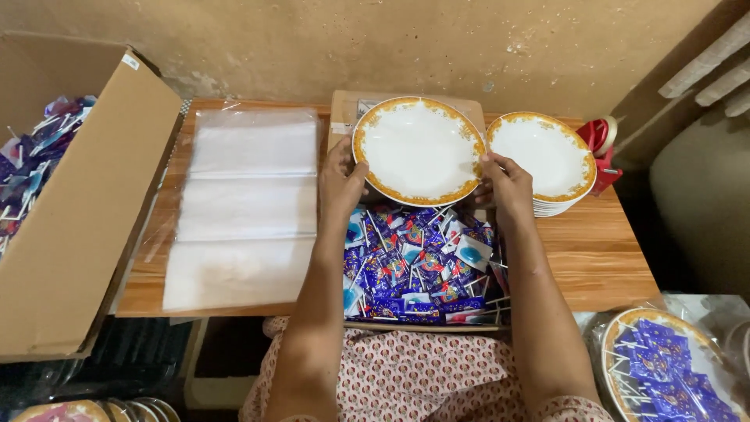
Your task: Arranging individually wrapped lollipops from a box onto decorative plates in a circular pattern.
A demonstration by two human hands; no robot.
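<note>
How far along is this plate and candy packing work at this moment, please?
Done: one wrapped plate of candies lies at lower right. In hand: left hand and right hand hold an empty plate above the candy box. Left: the plate stack and clear bags wait.

One plate [419,148] (held); one stack [543,156]

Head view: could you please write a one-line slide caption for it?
Both hands, left hand and right hand, hold a gold-rimmed white plate above wrapped lollipops.

Clear plastic sheets [248,205] cover the wooden table [601,258], a red tape dispenser [603,148] beside them.
</note>
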